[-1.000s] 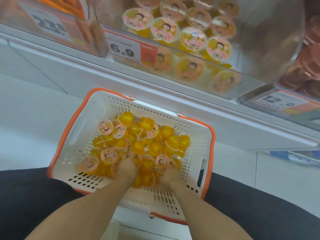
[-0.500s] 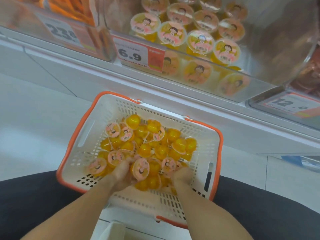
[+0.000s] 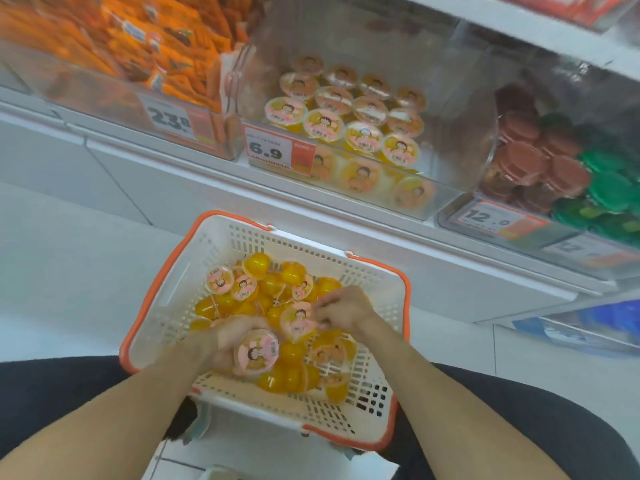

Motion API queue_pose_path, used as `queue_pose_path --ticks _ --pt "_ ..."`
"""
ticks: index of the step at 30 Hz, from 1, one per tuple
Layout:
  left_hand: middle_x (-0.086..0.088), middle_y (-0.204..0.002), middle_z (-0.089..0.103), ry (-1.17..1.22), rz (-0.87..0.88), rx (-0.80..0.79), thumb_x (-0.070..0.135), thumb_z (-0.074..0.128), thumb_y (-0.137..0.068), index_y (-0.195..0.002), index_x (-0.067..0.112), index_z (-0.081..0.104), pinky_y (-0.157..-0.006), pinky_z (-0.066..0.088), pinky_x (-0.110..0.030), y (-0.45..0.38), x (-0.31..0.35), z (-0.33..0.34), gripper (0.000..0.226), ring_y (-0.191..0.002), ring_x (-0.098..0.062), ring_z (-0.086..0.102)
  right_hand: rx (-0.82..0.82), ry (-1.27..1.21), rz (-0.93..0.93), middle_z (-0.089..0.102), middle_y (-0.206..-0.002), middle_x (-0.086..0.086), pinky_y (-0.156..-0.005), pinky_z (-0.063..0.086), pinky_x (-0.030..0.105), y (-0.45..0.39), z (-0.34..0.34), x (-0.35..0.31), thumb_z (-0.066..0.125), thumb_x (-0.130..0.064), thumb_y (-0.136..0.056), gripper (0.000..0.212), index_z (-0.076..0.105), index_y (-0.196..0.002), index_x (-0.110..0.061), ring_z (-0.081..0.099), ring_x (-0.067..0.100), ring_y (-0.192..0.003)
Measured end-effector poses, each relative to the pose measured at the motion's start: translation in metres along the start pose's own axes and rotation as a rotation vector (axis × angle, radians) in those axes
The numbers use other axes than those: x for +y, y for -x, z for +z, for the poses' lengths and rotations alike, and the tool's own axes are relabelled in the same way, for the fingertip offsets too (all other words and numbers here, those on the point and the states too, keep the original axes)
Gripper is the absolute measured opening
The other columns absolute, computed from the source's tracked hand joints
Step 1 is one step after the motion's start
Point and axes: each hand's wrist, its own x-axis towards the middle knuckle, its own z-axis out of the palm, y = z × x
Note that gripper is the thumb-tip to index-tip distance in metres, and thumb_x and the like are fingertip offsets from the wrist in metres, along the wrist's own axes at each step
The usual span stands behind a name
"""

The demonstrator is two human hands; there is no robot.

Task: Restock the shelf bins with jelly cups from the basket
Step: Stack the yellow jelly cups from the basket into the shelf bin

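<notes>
Two hands work over the white basket (image 3: 162, 303) with its orange rim, seen from the head camera; the left hand (image 3: 228, 337) curls its fingers round a jelly cup (image 3: 256, 353), lifted near the basket's near-left corner with its pink printed lid facing up; the right hand (image 3: 343, 310) pinches a second jelly cup (image 3: 297, 322) at its lid edge with thumb and fingertips, near the basket's middle; each cup is a small clear tub of yellow jelly under a round pink-and-white foil lid bearing a cartoon figure; the basket holds a loose heap of jelly cups (image 3: 273, 289), some lid-up, many tipped so only the yellow shows, piled from the far-left corner across to the near-right side; above the basket's far edge, a clear shelf bin (image 3: 446, 195) holds more of the same cups (image 3: 349, 112) standing lid-up in rows toward its left and front, with a price tag (image 3: 273, 150) reading 6.9 at its front-left corner; the bin to the left (image 3: 104, 95) is stuffed with orange packets (image 3: 156, 39); the bin to the right (image 3: 460, 220) holds brown-lidded and green-lidded cups (image 3: 554, 168); dark trouser legs (image 3: 52, 393) flank the basket on either side.
</notes>
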Motion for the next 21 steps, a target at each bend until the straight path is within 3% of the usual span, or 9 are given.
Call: queue_pose_path --ticks 5,8,10,12,14,17,19,21 --pt "-0.018 -0.087 0.070 -0.062 0.266 -0.026 0.022 0.072 -0.069 -0.098 0.005 0.075 -0.077 0.051 -0.038 0.053 0.046 0.019 0.034 -0.074 -0.029 0.067 0.010 -0.050 -0.372 0.073 -0.085 0.022 -0.057 0.058 0.029 0.064 -0.042 -0.068 0.080 0.005 -0.076 0.010 0.074 -0.083 0.004 0.063 0.024 -0.053" --pt "-0.017 -0.084 0.072 -0.022 0.361 -0.067 0.032 0.082 -0.057 -0.100 0.005 0.074 -0.081 0.049 -0.038 0.075 0.068 0.034 0.051 -0.073 -0.030 0.067 0.045 -0.130 -0.500 0.073 -0.092 0.017 -0.058 0.058 0.030 0.097 -0.063 -0.091 0.079 0.006 -0.078 0.012 0.072 -0.087 0.002 0.063 0.031 -0.060" --pt "-0.014 -0.097 0.074 -0.138 0.422 -0.039 0.041 0.078 -0.076 -0.111 0.011 0.073 -0.086 0.051 -0.040 0.092 0.079 0.051 0.046 -0.085 -0.028 0.070 0.022 -0.139 -0.555 0.070 -0.097 0.014 -0.061 0.060 0.036 0.113 -0.072 -0.100 0.077 0.006 -0.079 0.021 0.069 -0.097 -0.002 0.065 0.034 -0.064" --pt "-0.005 -0.112 0.074 -0.285 0.484 0.001 0.045 0.062 -0.091 -0.118 0.020 0.070 -0.096 0.051 -0.039 0.105 0.088 0.064 0.038 -0.105 -0.023 0.069 -0.051 -0.069 -0.585 0.063 -0.093 0.011 -0.063 0.061 0.039 0.126 -0.079 -0.105 0.074 0.005 -0.082 0.032 0.064 -0.111 -0.006 0.068 0.034 -0.062" --pt "0.006 -0.117 0.073 -0.401 0.533 0.008 0.048 0.058 -0.092 -0.119 0.028 0.068 -0.099 0.049 -0.034 0.120 0.097 0.074 0.035 -0.112 -0.013 0.066 -0.114 0.016 -0.602 0.057 -0.089 0.011 -0.059 0.060 0.038 0.137 -0.088 -0.109 0.073 0.001 -0.085 0.037 0.060 -0.117 -0.009 0.070 0.033 -0.060" --pt "0.020 -0.117 0.068 -0.563 0.587 0.026 0.053 0.061 -0.086 -0.115 0.035 0.068 -0.093 0.047 -0.019 0.138 0.111 0.085 0.035 -0.110 0.005 0.061 -0.053 0.231 -0.656 0.063 -0.071 0.006 -0.053 0.056 0.037 0.148 -0.102 -0.117 0.074 -0.021 -0.089 0.024 0.063 -0.106 -0.008 0.067 0.023 -0.051" --pt "0.020 -0.115 0.069 -0.676 0.600 0.046 0.055 0.058 -0.089 -0.115 0.032 0.070 -0.097 0.045 -0.019 0.144 0.122 0.090 0.037 -0.110 0.006 0.061 0.003 0.384 -0.683 0.064 -0.057 -0.001 -0.049 0.050 0.032 0.155 -0.109 -0.123 0.065 -0.029 -0.095 0.019 0.064 -0.095 -0.010 0.059 0.016 -0.042" --pt "0.020 -0.116 0.070 -0.699 0.621 0.017 0.055 0.055 -0.091 -0.115 0.029 0.071 -0.101 0.044 -0.018 0.144 0.131 0.094 0.038 -0.109 0.008 0.061 0.022 0.447 -0.697 0.065 -0.055 -0.001 -0.046 0.047 0.028 0.160 -0.114 -0.129 0.058 -0.030 -0.099 0.020 0.061 -0.097 -0.010 0.055 0.014 -0.039"
